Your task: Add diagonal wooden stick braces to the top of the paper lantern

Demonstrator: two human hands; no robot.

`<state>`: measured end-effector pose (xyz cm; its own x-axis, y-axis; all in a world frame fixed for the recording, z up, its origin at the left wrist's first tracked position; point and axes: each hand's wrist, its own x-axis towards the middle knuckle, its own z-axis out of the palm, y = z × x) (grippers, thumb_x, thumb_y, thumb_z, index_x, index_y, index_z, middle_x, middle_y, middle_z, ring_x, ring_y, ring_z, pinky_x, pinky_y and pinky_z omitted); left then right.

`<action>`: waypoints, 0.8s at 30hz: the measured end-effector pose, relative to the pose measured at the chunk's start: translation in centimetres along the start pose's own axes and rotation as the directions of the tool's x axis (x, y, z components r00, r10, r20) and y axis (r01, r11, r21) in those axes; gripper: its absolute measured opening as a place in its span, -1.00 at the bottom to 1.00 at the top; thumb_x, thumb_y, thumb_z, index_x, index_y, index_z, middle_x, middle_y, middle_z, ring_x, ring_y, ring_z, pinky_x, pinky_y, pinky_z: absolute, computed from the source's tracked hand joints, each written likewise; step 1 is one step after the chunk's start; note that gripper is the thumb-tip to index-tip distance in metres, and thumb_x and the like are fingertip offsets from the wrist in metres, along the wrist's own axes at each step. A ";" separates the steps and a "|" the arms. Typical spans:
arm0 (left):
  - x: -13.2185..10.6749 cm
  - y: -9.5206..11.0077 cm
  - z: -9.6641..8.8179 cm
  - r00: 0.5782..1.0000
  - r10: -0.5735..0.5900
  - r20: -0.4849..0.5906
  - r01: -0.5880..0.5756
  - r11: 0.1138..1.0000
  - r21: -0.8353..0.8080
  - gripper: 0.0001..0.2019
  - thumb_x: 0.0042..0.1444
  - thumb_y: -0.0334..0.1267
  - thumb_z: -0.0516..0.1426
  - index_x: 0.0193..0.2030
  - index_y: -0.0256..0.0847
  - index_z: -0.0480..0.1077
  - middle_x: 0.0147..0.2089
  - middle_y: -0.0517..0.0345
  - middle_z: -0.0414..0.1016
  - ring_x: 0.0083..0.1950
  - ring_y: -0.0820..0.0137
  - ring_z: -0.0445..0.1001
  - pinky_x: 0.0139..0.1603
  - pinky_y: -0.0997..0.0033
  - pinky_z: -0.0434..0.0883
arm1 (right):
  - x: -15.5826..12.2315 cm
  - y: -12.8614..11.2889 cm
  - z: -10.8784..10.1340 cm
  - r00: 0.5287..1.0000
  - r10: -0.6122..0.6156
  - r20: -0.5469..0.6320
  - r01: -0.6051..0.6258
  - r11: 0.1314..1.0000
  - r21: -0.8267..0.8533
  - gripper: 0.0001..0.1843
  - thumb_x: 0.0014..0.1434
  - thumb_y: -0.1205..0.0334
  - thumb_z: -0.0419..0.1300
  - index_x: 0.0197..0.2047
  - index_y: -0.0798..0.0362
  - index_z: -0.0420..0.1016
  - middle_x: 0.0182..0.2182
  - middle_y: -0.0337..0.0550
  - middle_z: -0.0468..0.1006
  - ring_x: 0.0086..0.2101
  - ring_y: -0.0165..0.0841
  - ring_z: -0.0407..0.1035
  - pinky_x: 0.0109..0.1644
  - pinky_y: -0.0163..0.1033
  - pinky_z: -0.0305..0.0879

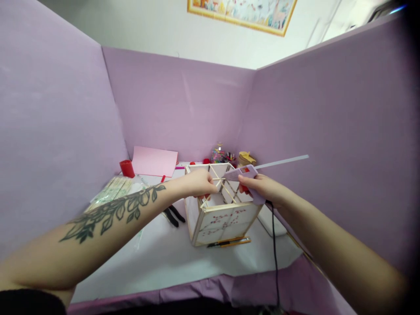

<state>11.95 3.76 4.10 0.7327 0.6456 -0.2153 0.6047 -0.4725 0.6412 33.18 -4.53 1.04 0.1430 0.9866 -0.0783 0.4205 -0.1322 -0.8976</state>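
My right hand (pixel 254 186) is wrapped round a lilac hot glue gun (pixel 241 173). A long whitish glue stick (pixel 282 162) juts from its back end, and its nozzle points left, close to my left hand. The fingers of my left hand (pixel 204 183) are closed over the open top of a box-shaped frame; a thin wooden stick (pixel 219 178) shows beside them. Whether they grip this stick or the frame's edge, I cannot make out. The wooden frame (pixel 226 221) has white panels, the front one with red marks, and crossed sticks over its top.
A craft knife (pixel 229 242) lies before the frame, with black-handled pliers (pixel 173 216) to its left. Behind are a pink sheet (pixel 154 161), a red container (pixel 127 168) and a jar (pixel 218 154). The gun's black cord (pixel 274 245) hangs at right. Lilac walls enclose the table.
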 end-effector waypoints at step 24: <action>-0.4 0.7 -0.2 0.998 -0.057 0.003 0.057 0.998 0.023 -0.89 -0.15 -0.31 0.06 -0.55 -0.25 0.38 -0.59 0.16 0.41 -0.59 0.48 0.29 -0.60 0.51 0.20 | 0.2 -0.1 -0.1 1.000 -0.014 0.026 0.016 0.995 -0.102 -0.49 0.08 -0.23 0.16 -0.57 0.07 0.39 -0.58 -0.21 0.37 -0.54 -0.42 0.14 -0.45 -0.27 0.00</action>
<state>11.98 3.30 4.82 0.6977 0.6698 -0.2540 0.6528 -0.4486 0.6104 33.24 -4.32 1.15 0.1140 0.9905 -0.0770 0.5117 -0.1250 -0.8500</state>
